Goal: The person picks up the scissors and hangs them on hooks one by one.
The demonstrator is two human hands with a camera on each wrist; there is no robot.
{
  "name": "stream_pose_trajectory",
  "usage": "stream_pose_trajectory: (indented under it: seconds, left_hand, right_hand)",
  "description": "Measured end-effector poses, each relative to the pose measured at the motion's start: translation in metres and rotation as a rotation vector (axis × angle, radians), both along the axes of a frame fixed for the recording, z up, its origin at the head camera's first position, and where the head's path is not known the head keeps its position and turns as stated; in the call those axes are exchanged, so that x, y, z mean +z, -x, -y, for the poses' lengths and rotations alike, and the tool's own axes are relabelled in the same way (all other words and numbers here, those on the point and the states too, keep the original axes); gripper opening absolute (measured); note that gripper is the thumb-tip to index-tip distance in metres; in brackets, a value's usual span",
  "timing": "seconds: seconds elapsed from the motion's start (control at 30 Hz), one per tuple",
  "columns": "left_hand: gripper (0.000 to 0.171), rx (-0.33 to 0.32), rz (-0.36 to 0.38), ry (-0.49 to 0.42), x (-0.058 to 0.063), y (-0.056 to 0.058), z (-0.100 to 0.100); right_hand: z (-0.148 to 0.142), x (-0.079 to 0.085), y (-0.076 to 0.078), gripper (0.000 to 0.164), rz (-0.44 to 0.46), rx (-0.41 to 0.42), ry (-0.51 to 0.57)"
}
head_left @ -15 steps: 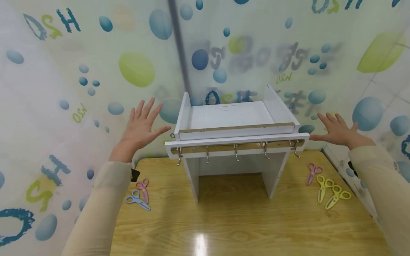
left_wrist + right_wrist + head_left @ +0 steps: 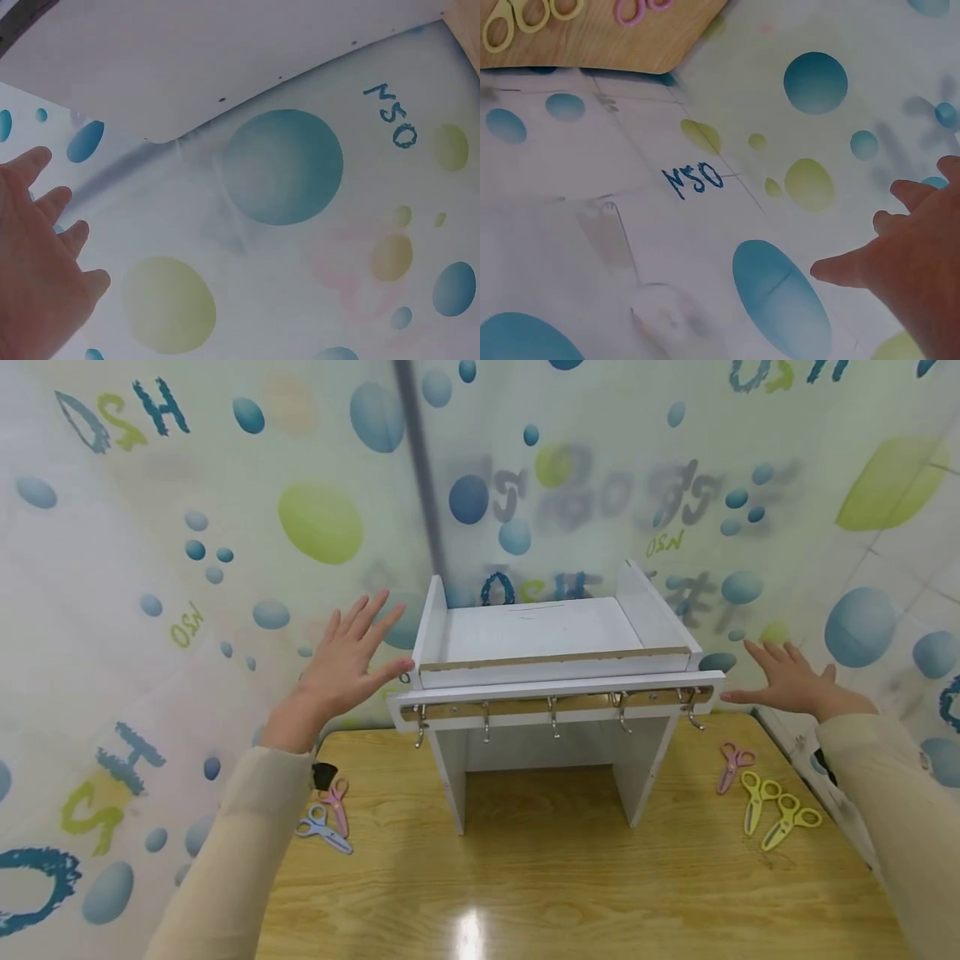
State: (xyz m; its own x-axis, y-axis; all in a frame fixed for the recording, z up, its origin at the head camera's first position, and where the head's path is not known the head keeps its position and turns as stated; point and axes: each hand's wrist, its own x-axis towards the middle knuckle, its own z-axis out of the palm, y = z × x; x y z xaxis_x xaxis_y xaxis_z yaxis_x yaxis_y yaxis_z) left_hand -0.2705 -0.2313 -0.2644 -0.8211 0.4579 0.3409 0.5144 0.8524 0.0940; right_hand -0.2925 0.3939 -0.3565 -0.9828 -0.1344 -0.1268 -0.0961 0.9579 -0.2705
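A small white wooden shelf (image 2: 540,627) with a tray-like top stands on the table, a row of several metal hooks along its front rail (image 2: 555,689). To its left is my left hand (image 2: 341,664), fingers spread, the thumb tip right at the shelf's left front corner in the head view. My right hand (image 2: 798,681) is held out on the other side, fingers spread and thumb pointing at the rail's right end. Neither hand holds anything. In the left wrist view, the shelf's white side panel (image 2: 225,60) fills the top, with the left hand's fingers (image 2: 71,238) below it.
On the wooden table (image 2: 540,877), pink scissors (image 2: 337,806) and blue scissors (image 2: 326,831) lie at the left. Another pink pair of scissors (image 2: 732,768) and two yellow scissors (image 2: 787,822) lie at the right. A patterned wall covering (image 2: 300,427) surrounds the table's back and sides.
My left hand has moved right, closer to the shelf's left corner. The right hand has shifted slightly down and left. The shelf and scissors stay where they were.
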Motion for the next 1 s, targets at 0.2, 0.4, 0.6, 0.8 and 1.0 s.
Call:
stream_pose_trajectory:
  seconds: [0.2,0.4,0.6,0.8,1.0]
  left_hand:
    - [0.081,-0.077,-0.018,-0.008,-0.001,-0.009,-0.008]
    - [0.075,-0.187,-0.051,-0.049,-0.003,-0.017,-0.014]
    - [0.066,-0.280,-0.076,-0.089,-0.008,-0.023,-0.018]
    - [0.063,-0.351,-0.125,-0.179,-0.017,-0.027,-0.021]
    - [0.052,-0.414,-0.217,-0.277,-0.027,-0.026,-0.024]
  right_hand:
    - [-0.003,-0.007,-0.003,0.113,0.002,0.001,-0.008]
    - [-0.006,-0.014,-0.004,0.113,-0.005,0.002,-0.021]
    - [-0.011,-0.024,-0.007,0.112,-0.013,0.008,-0.016]
    - [-0.016,-0.034,-0.008,0.111,-0.025,0.029,-0.028]
    - [-0.021,-0.043,-0.008,0.105,-0.046,0.091,0.038]
